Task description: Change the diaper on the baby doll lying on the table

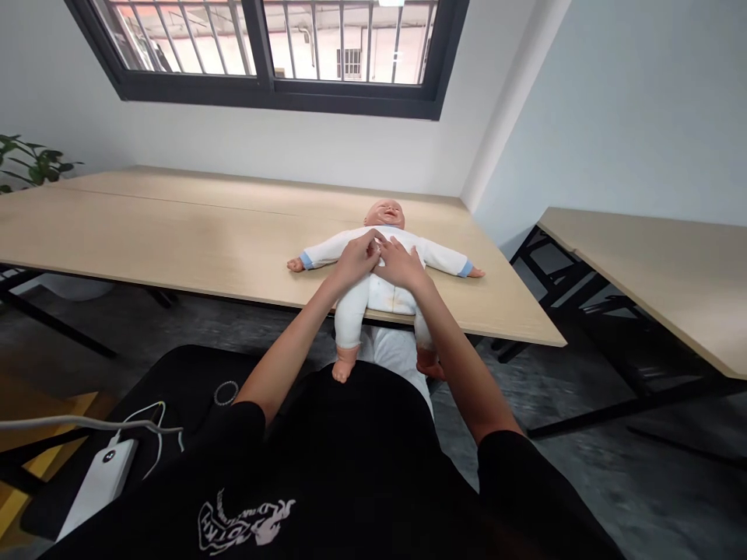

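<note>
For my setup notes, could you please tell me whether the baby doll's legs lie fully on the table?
No, the baby doll's legs hang over the near edge of the wooden table.

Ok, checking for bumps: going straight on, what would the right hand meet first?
Probably the left hand, whose fingertips sit just ahead on the baby doll's white onesie; depth is unclear.

Probably a training room with long tables (145, 233).
</note>
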`<act>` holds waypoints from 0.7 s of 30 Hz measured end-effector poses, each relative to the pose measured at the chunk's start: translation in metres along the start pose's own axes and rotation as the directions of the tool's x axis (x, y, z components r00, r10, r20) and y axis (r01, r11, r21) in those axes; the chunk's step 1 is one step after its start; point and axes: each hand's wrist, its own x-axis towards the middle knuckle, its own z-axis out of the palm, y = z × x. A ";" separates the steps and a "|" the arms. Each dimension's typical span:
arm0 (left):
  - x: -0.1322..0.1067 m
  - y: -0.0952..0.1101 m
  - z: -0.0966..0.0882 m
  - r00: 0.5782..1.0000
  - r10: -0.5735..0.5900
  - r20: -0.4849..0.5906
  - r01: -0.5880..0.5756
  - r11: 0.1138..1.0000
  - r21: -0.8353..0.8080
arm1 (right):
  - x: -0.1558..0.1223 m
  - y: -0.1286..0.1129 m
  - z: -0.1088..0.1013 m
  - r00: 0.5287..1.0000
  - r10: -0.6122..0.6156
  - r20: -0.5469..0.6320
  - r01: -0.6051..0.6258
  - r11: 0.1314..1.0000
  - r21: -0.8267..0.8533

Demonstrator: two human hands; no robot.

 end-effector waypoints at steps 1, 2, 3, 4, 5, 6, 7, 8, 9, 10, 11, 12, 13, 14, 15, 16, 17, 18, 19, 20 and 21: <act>-0.001 -0.001 0.003 1.000 -0.002 0.002 0.002 1.000 0.014 | 0.001 0.000 0.001 1.000 0.004 -0.005 -0.004 1.000 0.007; -0.002 -0.003 0.005 1.000 -0.011 -0.004 0.011 1.000 0.019 | 0.001 0.001 0.002 1.000 0.006 -0.015 -0.006 1.000 0.020; -0.003 -0.005 0.006 1.000 -0.025 -0.016 0.025 1.000 0.012 | 0.002 0.001 0.003 1.000 0.005 -0.029 -0.004 0.999 0.037; -0.004 -0.006 0.008 0.999 -0.038 -0.029 0.038 0.999 -0.004 | 0.002 0.001 0.004 0.999 0.004 -0.045 -0.001 0.999 0.054; -0.006 -0.007 0.008 0.998 -0.049 -0.040 0.048 0.999 -0.025 | 0.003 0.002 0.005 0.998 0.002 -0.058 0.002 0.998 0.070; -0.008 -0.007 0.008 0.997 -0.055 -0.047 0.053 0.998 -0.045 | 0.003 0.002 0.006 0.998 0.000 -0.066 0.005 0.997 0.083; -0.010 -0.007 0.008 0.997 -0.059 -0.050 0.056 0.997 -0.060 | 0.003 0.002 0.007 0.998 0.000 -0.068 0.006 0.996 0.090; -0.012 -0.006 0.008 0.997 -0.061 -0.051 0.058 0.996 -0.069 | 0.003 0.002 0.007 0.998 0.002 -0.066 0.004 0.996 0.093; -0.014 -0.005 0.008 0.997 -0.062 -0.048 0.058 0.995 -0.076 | 0.003 0.002 0.007 0.998 0.007 -0.064 -0.002 0.996 0.090; -0.017 -0.004 0.008 0.997 -0.061 -0.042 0.057 0.995 -0.081 | 0.002 0.002 0.008 0.998 0.013 -0.061 -0.008 0.996 0.084; -0.020 -0.003 0.007 0.998 -0.057 -0.034 0.054 0.995 -0.081 | 0.002 0.002 0.007 0.998 0.017 -0.060 -0.013 0.997 0.074; -0.022 -0.001 0.007 0.998 -0.051 -0.026 0.048 0.996 -0.076 | 0.002 0.001 0.007 0.998 0.019 -0.059 -0.016 0.998 0.063; -0.024 0.001 0.008 0.999 -0.040 -0.013 0.039 0.997 -0.063 | 0.001 0.001 0.007 0.998 0.020 -0.057 -0.017 0.999 0.051; -0.027 0.003 0.008 1.000 -0.027 0.002 0.027 0.999 -0.044 | 0.000 0.001 0.006 0.998 0.020 -0.056 -0.018 0.999 0.039; -0.029 0.004 0.008 1.000 -0.014 0.019 0.014 1.000 -0.021 | -0.001 0.000 0.006 0.998 0.021 -0.056 -0.020 0.999 0.028; -0.030 0.006 0.009 0.999 -0.003 0.037 0.003 1.000 0.001 | -0.002 0.000 0.006 0.998 0.025 -0.058 -0.024 1.000 0.016; -0.032 0.008 0.009 0.999 0.002 0.053 -0.003 1.000 0.019 | -0.005 -0.001 0.006 0.998 0.029 -0.061 -0.029 1.000 0.003; -0.033 0.009 0.010 0.998 0.002 0.067 -0.004 0.999 0.033 | -0.008 -0.002 0.007 0.997 0.034 -0.067 -0.035 0.999 -0.010; -0.034 0.011 0.010 0.997 -0.002 0.083 -0.002 0.999 0.047 | -0.012 -0.003 0.008 0.996 0.041 -0.077 -0.043 0.999 -0.023; -0.035 0.013 0.010 0.995 -0.005 0.098 -0.001 0.998 0.064 | -0.018 -0.004 0.010 0.995 0.047 -0.090 -0.050 0.998 -0.034; -0.036 0.016 0.010 0.993 -0.005 0.117 -0.005 0.996 0.088 | -0.024 -0.005 0.013 0.993 0.052 -0.106 -0.057 0.997 -0.043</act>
